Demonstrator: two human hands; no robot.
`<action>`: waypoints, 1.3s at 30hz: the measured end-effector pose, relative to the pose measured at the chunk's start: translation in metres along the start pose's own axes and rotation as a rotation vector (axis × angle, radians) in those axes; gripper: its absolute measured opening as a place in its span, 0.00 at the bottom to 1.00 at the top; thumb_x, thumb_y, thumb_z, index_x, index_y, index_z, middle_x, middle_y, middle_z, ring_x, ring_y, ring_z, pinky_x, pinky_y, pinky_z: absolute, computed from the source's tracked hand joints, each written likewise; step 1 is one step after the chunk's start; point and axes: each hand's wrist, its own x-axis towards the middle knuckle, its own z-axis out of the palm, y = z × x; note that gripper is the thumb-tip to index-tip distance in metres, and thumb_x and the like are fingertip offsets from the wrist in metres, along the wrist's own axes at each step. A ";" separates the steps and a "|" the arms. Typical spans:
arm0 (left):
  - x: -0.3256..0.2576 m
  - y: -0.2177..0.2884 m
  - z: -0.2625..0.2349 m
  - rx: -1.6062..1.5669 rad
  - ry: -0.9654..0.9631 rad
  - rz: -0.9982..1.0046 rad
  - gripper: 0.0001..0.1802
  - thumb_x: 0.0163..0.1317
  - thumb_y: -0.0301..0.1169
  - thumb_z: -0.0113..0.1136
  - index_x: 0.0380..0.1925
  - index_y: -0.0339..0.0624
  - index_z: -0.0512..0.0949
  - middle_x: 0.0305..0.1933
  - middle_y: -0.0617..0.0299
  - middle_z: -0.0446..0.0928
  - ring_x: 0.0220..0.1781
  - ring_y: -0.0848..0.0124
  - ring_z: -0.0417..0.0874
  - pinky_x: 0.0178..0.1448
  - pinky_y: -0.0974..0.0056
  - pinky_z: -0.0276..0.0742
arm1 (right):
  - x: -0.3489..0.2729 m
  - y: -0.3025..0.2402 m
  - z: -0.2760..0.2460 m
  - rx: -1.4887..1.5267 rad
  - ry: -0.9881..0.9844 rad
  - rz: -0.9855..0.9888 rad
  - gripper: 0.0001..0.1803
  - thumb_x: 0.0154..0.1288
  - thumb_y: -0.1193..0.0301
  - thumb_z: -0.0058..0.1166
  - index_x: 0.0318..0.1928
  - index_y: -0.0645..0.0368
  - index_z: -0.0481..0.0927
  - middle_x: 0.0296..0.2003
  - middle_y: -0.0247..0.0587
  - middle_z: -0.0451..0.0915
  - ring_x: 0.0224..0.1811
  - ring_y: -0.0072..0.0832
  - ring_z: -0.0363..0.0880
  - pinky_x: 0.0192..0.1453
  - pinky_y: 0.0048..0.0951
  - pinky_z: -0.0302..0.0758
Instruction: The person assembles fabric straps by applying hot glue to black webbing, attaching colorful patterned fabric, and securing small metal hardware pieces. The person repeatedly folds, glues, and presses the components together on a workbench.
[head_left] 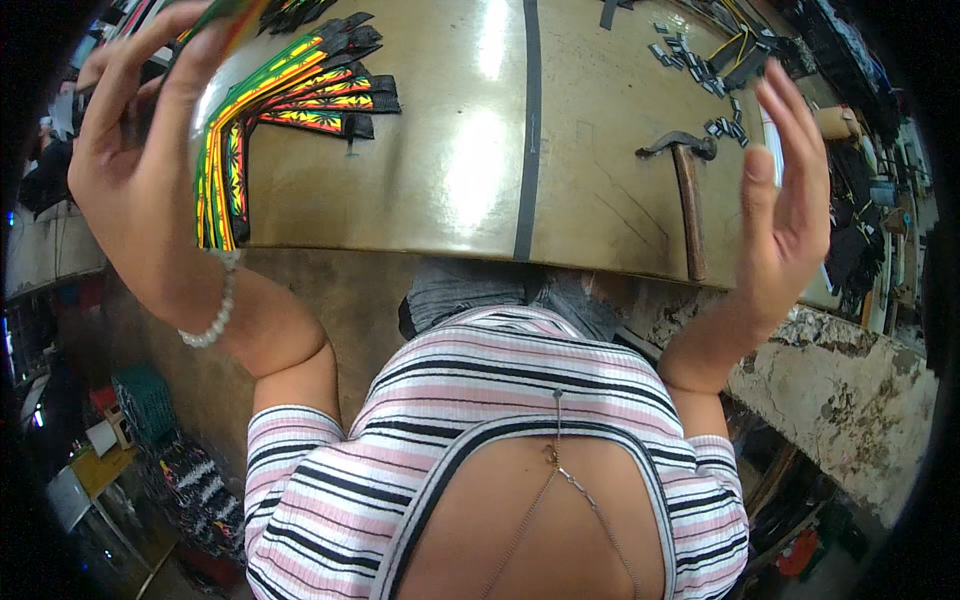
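My left hand (140, 130) is raised at the upper left. Its thumb and fingers close on a green, yellow and red strap (232, 16), which is partly cut off by the picture's top edge. Beside that wrist, a bundle of patterned straps (225, 130) in green, yellow, red and black lies bent on the table, with black ends fanned toward the right. My right hand (790, 200) hovers over the table's right side, fingers stretched out, holding nothing. Just left of it lies a hammer (688, 200) with a wooden handle, its metal head pointing away from me.
Small dark metal clips (690, 65) are scattered at the far right of the shiny table (430, 180). A dark tape strip (531, 130) crosses the tabletop. To the right stand a tan roll (838, 123) and black material (862, 205). A worn ledge (830, 390) runs below.
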 end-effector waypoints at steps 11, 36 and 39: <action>-0.064 0.010 0.129 -0.040 -0.399 -0.445 0.12 0.57 0.37 0.73 0.35 0.40 0.86 0.28 0.58 0.74 0.33 0.67 0.75 0.38 0.63 0.69 | -0.038 -0.008 0.076 0.584 -0.361 0.829 0.17 0.67 0.65 0.64 0.49 0.63 0.86 0.37 0.37 0.87 0.39 0.17 0.80 0.45 0.21 0.77; -0.187 0.004 0.132 0.036 -0.637 0.089 0.17 0.46 0.39 0.77 0.39 0.57 0.88 0.28 0.69 0.65 0.30 0.70 0.68 0.43 0.62 0.63 | -0.107 0.018 0.135 0.128 -0.274 0.589 0.09 0.65 0.70 0.60 0.43 0.59 0.86 0.37 0.43 0.78 0.42 0.41 0.77 0.51 0.39 0.71; -0.187 0.004 0.132 0.032 -0.647 0.072 0.16 0.46 0.39 0.77 0.38 0.56 0.88 0.28 0.68 0.65 0.30 0.69 0.69 0.43 0.62 0.63 | -0.106 0.018 0.136 0.095 -0.295 0.564 0.09 0.65 0.70 0.60 0.44 0.58 0.86 0.36 0.42 0.78 0.43 0.40 0.77 0.51 0.39 0.70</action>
